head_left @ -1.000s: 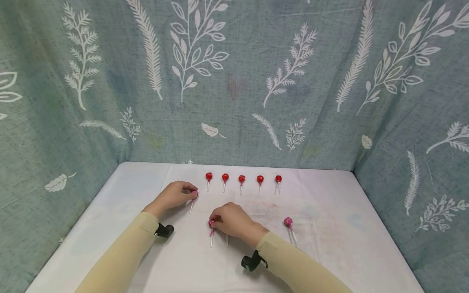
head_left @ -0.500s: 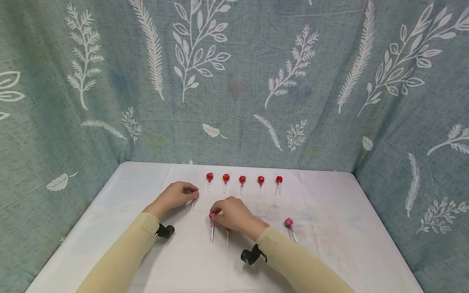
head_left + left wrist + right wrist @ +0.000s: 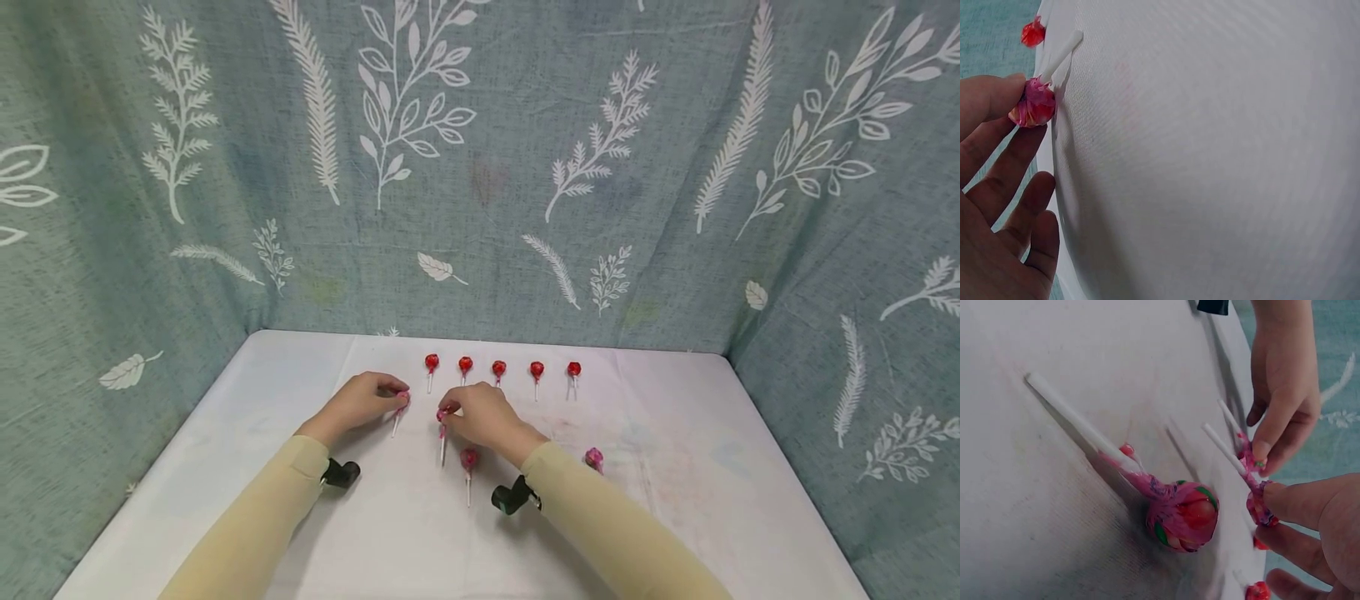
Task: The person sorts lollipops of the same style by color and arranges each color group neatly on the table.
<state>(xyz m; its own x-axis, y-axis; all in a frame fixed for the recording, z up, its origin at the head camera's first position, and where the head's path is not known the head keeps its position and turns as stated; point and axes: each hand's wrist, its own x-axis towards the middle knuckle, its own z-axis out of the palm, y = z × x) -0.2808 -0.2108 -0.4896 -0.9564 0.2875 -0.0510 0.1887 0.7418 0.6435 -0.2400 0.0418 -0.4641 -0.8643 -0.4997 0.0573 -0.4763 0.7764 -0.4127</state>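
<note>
My left hand [image 3: 362, 402] pinches the wrapped head of a pink lollipop [image 3: 1036, 107] between thumb and fingertips, its white stick pointing toward me. Just to the right, my right hand [image 3: 480, 417] holds another pink lollipop [image 3: 442, 425] by its head, the stick hanging down over the white table. A third pink lollipop [image 3: 469, 460] lies below the right hand; in the right wrist view this lollipop [image 3: 1182, 515] shows large, with green marks on its wrapper. One more pink lollipop [image 3: 594, 458] lies to the right, its stick hidden behind the right sleeve.
Along the back of the white table [image 3: 675, 433] runs a row of several red lollipops, from the leftmost red lollipop [image 3: 432, 362] to the rightmost red lollipop [image 3: 573, 368]. A green leaf-patterned curtain [image 3: 480, 208] rises behind and at both sides.
My right hand has moved away from me toward the back row with its lollipop, uncovering the pink lollipop beneath. My left hand has stayed in place, pinching its lollipop.
</note>
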